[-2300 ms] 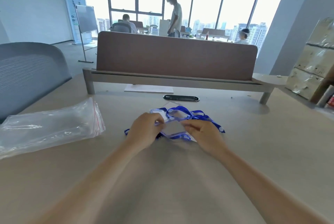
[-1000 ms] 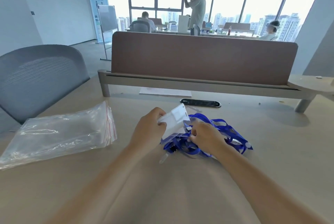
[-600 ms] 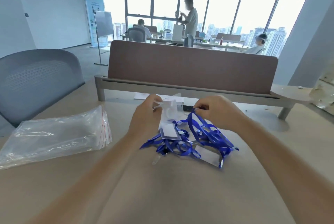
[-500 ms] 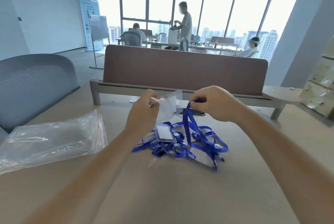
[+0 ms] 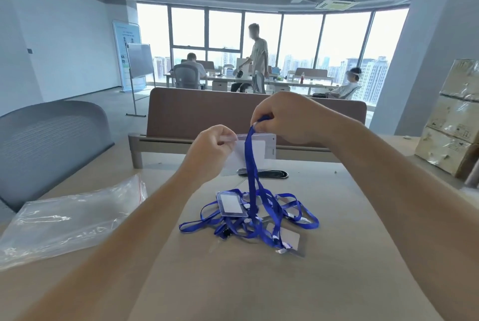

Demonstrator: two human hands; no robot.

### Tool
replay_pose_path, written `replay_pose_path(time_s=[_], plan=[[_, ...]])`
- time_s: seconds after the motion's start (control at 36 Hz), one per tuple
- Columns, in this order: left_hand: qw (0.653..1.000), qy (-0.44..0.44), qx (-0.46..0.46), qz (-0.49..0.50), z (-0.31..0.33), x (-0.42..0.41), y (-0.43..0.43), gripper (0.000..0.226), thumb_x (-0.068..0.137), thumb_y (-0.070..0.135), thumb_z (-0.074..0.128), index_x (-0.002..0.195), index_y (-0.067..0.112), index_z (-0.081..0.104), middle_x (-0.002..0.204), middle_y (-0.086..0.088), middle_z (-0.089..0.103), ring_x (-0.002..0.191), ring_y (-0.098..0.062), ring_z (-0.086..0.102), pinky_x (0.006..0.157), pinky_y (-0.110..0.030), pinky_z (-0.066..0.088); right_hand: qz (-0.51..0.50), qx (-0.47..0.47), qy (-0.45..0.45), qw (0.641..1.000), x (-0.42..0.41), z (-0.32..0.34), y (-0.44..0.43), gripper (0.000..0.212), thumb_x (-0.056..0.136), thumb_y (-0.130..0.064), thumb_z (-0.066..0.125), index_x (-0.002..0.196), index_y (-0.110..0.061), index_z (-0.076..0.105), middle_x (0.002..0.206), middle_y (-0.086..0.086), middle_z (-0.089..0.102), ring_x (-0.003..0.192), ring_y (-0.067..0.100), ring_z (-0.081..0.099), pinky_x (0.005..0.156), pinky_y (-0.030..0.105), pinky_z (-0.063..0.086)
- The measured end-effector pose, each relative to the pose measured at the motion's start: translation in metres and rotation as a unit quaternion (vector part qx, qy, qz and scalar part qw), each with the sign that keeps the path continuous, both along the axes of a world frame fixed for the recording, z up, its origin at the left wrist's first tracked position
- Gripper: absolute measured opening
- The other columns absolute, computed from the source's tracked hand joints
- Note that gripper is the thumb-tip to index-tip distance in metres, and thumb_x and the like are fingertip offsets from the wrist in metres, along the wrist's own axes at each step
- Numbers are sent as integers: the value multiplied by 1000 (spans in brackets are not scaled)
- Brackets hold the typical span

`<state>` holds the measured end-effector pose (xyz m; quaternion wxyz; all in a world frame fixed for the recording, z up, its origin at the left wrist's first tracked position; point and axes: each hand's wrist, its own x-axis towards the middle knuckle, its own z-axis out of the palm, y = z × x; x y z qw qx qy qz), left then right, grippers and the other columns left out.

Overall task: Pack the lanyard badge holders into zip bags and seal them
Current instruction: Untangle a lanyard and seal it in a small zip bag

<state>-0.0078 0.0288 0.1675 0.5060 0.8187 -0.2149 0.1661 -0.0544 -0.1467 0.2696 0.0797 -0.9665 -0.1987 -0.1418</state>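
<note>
Above a pale wooden desk [image 5: 259,284] in a window-walled office [image 5: 225,33], the left hand [image 5: 210,152] pinches a clear plastic badge holder [image 5: 262,153]; the right hand [image 5: 287,118] pinches a blue lanyard [image 5: 251,165], apparently its own, over the tangled heap [image 5: 250,218].

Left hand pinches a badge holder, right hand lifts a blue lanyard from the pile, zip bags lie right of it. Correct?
No: head view shows the zip bags left of the pile. The left hand does pinch a badge holder; the right hand lifts the lanyard.
</note>
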Motion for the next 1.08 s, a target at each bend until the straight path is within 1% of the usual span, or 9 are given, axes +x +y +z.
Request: replay_pose_path(time_s=[0.08,0.17,0.39,0.5,0.58,0.78,0.94,1.0,1.08], plan=[[999,23,-9,-24,-3,-5,1,10,98,18,56,95,21,65,84,2,67,65,-11,54,58,-20,46,-13,13,4,1000,6,-7,0,18,99,-25,57,100,-22,75,79,-23,58,68,-6,50,61,10,31],[997,54,-26,-47,-9,-8,0,12,98,16,56,100,19,67,93,-15,69,72,-21,54,63,-31,46,-15,32,1,999,11,-19,0,19,99,-24,56,100,-20,75,79,-19,59,69,-4,50,63,12,34],[994,101,-6,-46,-24,-4,-2,15,101,20,51,101,20,66,73,11,59,56,-2,48,55,-16,38,-19,93,30,995,27,-55,-4,11,93,-21,63,84,-24,68,74,-12,58,65,6,49,61,22,37],[990,126,-19,-57,-27,-3,-4,22,102,32,48,95,21,66,74,6,61,65,-11,51,64,-26,42,-15,107,36,993,34,-64,-5,9,93,-21,65,86,-23,68,75,-12,59,65,6,50,63,23,39],[989,132,5,-60,-28,-2,-3,17,94,39,62,95,22,65,75,6,65,58,-6,49,60,-22,39,-17,121,43,992,40,-71,-7,7,93,-24,66,90,-22,72,79,-12,64,69,7,55,65,23,42],[987,153,3,-40,-35,5,-8,11,89,25,71,93,16,67,81,0,65,63,-9,50,56,-23,37,-19,172,69,982,47,-89,-10,8,94,-24,64,93,-23,73,78,-11,66,72,8,59,68,24,48],[984,173,-29,32,-45,17,-5,12,88,21,72,93,11,68,80,3,62,74,-17,54,59,-29,38,-96,239,75,963,54,-112,-19,31,95,-44,59,110,-19,70,102,-4,70,90,15,65,84,35,54],[982,174,-30,59,-47,22,-1,10,87,21,72,90,12,67,83,3,64,77,-18,56,62,-29,40,-121,256,90,955,53,-121,-21,35,95,-47,57,109,-19,70,100,-2,71,91,19,67,88,42,55],[978,184,-34,89,-50,26,2,9,88,23,69,88,15,67,85,1,65,76,-16,55,63,-30,40,-163,237,112,951,48,-137,-20,46,94,-54,53,105,-13,71,96,12,73,82,25,67,84,44,54]])
